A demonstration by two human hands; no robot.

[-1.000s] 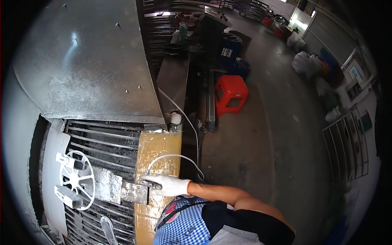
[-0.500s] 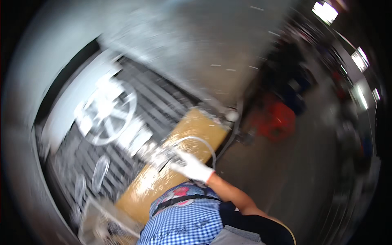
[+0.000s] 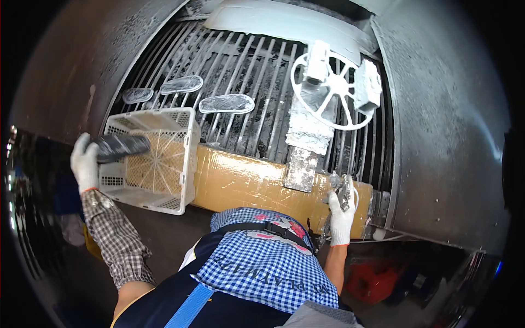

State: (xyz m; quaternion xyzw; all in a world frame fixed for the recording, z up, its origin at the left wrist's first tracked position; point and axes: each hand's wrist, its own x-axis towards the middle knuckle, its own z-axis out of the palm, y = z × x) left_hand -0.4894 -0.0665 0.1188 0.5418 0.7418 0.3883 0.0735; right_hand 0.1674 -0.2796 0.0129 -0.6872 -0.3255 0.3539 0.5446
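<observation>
My left hand (image 3: 85, 164), in a white glove, is closed on the end of a dark shoe sole (image 3: 123, 146) with whitish smears. It holds the sole over the left side of a white plastic basket (image 3: 188, 158). My right hand (image 3: 341, 217), also gloved, is wrapped round a metal spray gun (image 3: 344, 192) with a pale hose curving beside it. Three shoe soles lie apart on the bars beyond the basket: a small-looking one (image 3: 138, 95) at the left, a middle one (image 3: 181, 85) and a right one (image 3: 227, 104).
A white-coated spoked wheel (image 3: 339, 85) with blocks on it stands over the metal bar grate (image 3: 249, 131). A yellowish, film-wrapped ledge (image 3: 235, 177) runs along the front. Metal side walls (image 3: 448, 147) flank the booth. A red container (image 3: 374, 281) is on the floor at the right.
The view has swung to face the booth squarely. My left hand, unseen before, now shows with a sole over the basket. The right hand still grips the spray gun.
</observation>
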